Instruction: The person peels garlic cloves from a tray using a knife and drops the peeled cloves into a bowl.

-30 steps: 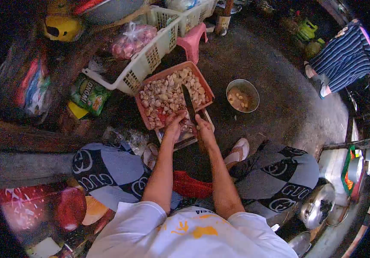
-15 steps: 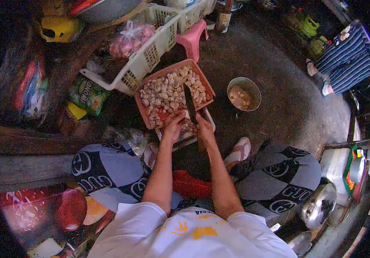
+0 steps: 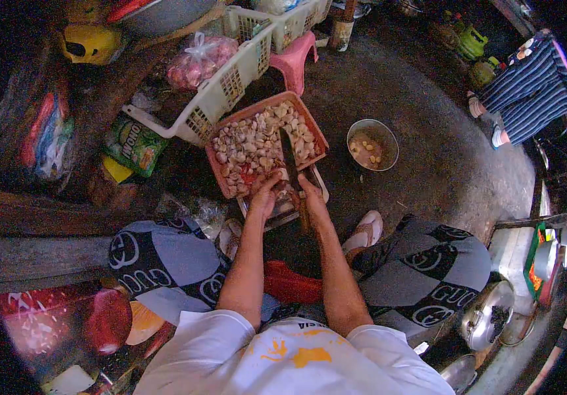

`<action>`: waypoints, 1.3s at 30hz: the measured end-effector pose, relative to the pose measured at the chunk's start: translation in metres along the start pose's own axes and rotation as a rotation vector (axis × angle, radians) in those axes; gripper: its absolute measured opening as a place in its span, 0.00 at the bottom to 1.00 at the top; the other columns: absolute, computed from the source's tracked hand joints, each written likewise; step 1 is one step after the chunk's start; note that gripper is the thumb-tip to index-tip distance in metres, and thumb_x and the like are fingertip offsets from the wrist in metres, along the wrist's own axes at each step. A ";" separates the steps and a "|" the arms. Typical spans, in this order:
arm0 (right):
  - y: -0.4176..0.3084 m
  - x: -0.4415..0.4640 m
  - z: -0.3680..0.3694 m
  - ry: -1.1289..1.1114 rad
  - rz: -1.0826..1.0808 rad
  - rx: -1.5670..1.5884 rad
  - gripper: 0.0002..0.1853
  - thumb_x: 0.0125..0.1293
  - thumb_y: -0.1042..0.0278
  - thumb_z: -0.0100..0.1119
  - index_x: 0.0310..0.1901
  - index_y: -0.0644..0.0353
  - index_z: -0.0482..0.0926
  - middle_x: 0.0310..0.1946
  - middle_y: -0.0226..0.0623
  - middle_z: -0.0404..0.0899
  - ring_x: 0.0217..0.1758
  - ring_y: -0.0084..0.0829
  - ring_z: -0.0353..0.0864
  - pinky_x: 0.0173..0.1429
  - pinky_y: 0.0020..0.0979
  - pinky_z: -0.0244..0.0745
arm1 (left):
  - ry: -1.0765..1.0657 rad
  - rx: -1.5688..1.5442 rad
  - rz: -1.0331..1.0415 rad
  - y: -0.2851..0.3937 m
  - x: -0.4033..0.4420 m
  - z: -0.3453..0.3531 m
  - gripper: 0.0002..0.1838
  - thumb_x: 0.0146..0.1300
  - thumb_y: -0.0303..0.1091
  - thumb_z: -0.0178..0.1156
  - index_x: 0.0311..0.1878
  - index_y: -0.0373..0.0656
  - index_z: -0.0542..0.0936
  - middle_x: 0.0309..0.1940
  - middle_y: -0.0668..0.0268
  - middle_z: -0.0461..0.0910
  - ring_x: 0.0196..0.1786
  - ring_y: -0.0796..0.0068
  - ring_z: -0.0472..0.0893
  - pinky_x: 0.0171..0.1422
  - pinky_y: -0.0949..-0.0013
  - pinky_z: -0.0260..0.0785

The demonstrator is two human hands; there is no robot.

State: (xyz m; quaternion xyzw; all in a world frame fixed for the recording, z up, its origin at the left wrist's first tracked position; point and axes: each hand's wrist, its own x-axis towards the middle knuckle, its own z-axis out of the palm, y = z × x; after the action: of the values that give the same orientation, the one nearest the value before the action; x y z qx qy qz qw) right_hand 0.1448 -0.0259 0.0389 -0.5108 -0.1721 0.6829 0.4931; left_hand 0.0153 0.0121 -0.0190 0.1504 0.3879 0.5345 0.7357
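Observation:
My right hand point(image 3: 313, 199) is closed around a knife point(image 3: 288, 153); its dark blade points away from me over the garlic, and the brown handle shows below the fingers. Close beside it on the left, my left hand point(image 3: 263, 196) pinches a small pale piece that looks like a garlic clove point(image 3: 283, 176), near the blade. Just beyond both hands lies a reddish tray point(image 3: 325, 141) full of unpeeled garlic cloves point(image 3: 250, 146). To the right, a round metal pot point(image 3: 396, 146) on the floor holds a few pale yellow peeled cloves in cloudy liquid.
Under the tray's near edge is another pale tray point(image 3: 323, 187). A white plastic crate point(image 3: 214, 105) and a pink stool point(image 3: 294, 62) stand beyond. A bag of shallots point(image 3: 201, 62) rests by the crate. A person in striped clothing point(image 3: 533, 85) is at far right.
The knife handle shows more below my right hand now, and the hand has shifted slightly. The left hand keeps nearly the same place over the tray edge.

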 end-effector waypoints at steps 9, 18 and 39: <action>0.025 0.018 -0.015 0.041 -0.413 -0.432 0.18 0.64 0.52 0.47 0.30 0.60 0.76 0.18 0.22 0.66 0.21 0.13 0.61 0.24 0.19 0.56 | 0.051 0.068 0.053 0.013 -0.013 0.021 0.12 0.49 0.25 0.62 0.39 0.41 0.75 0.35 0.67 0.77 0.39 0.74 0.76 0.40 0.71 0.70; 0.032 0.030 -0.028 0.031 -0.317 -0.277 0.19 0.64 0.51 0.46 0.36 0.61 0.75 0.17 0.21 0.67 0.19 0.15 0.60 0.22 0.20 0.57 | -0.013 0.110 0.055 0.005 -0.006 0.010 0.10 0.48 0.25 0.63 0.36 0.40 0.76 0.33 0.65 0.78 0.36 0.71 0.77 0.40 0.70 0.72; 0.016 0.006 -0.011 0.225 -0.742 -1.093 0.17 0.62 0.54 0.46 0.43 0.55 0.78 0.25 0.44 0.78 0.29 0.42 0.78 0.32 0.36 0.70 | 0.128 0.212 0.098 -0.015 0.011 -0.009 0.18 0.46 0.26 0.63 0.43 0.39 0.74 0.39 0.65 0.76 0.41 0.74 0.75 0.45 0.72 0.67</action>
State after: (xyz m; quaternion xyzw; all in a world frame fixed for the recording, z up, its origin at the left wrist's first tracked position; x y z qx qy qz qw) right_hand 0.1465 -0.0309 0.0186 -0.6621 -0.6050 0.2253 0.3805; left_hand 0.0197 0.0143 -0.0389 0.2117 0.4806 0.5344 0.6623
